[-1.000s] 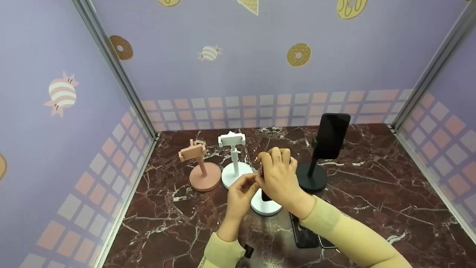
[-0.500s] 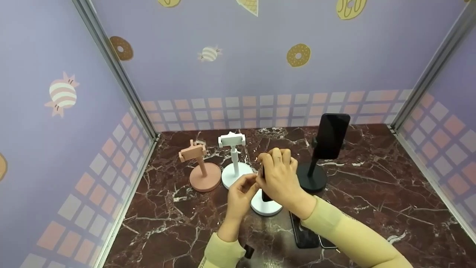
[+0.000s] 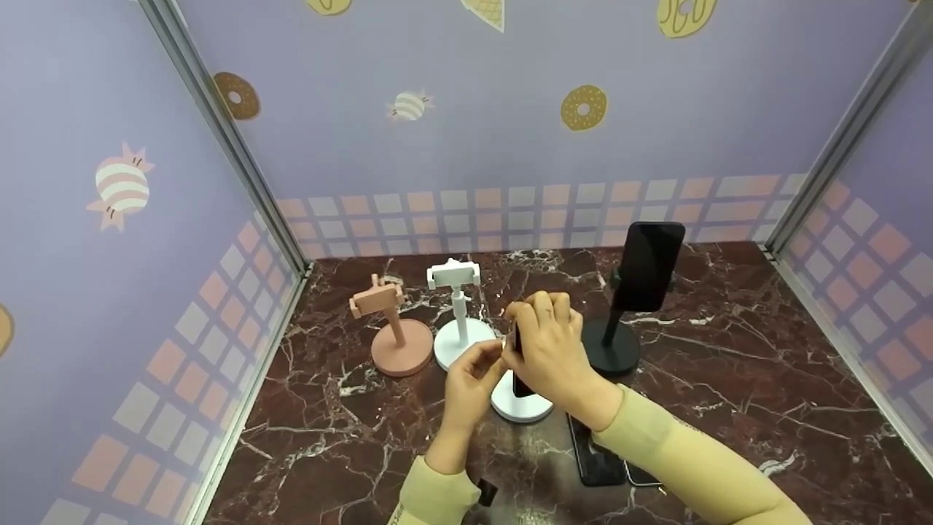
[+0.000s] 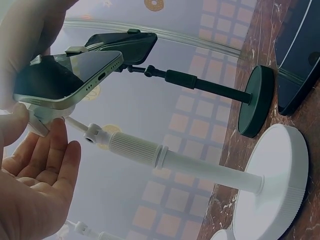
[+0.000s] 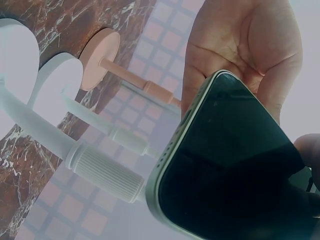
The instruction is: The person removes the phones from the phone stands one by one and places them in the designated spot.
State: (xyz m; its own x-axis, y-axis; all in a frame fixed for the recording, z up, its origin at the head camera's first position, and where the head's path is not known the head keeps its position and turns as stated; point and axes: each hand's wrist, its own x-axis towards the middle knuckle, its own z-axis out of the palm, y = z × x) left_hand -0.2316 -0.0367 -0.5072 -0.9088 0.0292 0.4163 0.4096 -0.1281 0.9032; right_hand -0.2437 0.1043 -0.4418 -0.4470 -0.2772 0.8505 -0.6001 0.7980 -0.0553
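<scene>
A smartphone [image 4: 65,80] with a pale metal frame and dark screen sits against the head of a white phone stand [image 4: 215,170]. My right hand [image 3: 550,346] grips the phone's upper part from above, hiding much of it and the stand's head in the head view. From the left, my left hand [image 3: 470,386] pinches the white clamp [image 4: 37,122] behind the phone, thumb against its edge and fingers underneath. In the right wrist view, the phone's lower edge [image 5: 172,132] with its port shows beside my left palm [image 5: 245,45].
Left of the hands stand a pink phone stand [image 3: 401,346] and another white stand [image 3: 461,306]. A black stand [image 3: 611,350] on the right carries a dark phone [image 3: 649,266]. Dark phones [image 3: 601,463] lie on the marbled table near the right forearm. Patterned walls enclose the table.
My right hand has shifted very slightly, showing a little more of the phone's edge. The left hand stays in the same place and the stands have not moved.
</scene>
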